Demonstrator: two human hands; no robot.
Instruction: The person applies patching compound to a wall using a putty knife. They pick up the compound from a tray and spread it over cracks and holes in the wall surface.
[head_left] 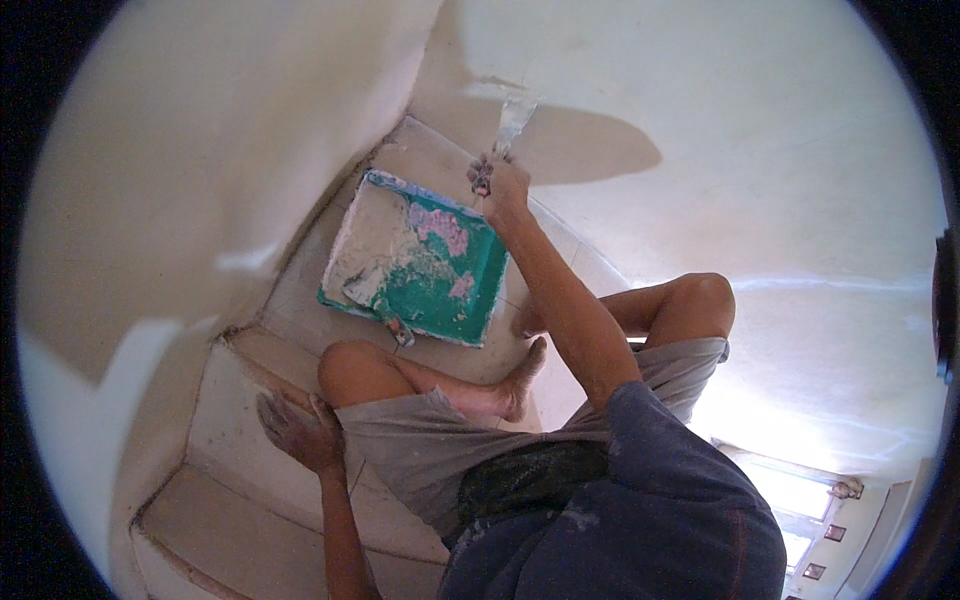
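My right hand (500,182) grips a putty knife (517,118), its blade raised at the pale wall (760,180), with smeared material on it and a shadow around it. Below it, a green plastic tray (470,300) sits tilted at an angle, crusted with beige and pink paste. A second scraper (398,326) lies in the tray's lower left corner, its handle over the rim. My left hand (300,430) is beside my bent left knee, fingers apart, empty, near the edge of a tiled stair step.
Tiled steps (190,500) descend along the lower left beside a second wall (170,170). My bare legs and feet are folded around the landing below the tray. At the lower right are a bright window (790,500) and small frames on a far wall.
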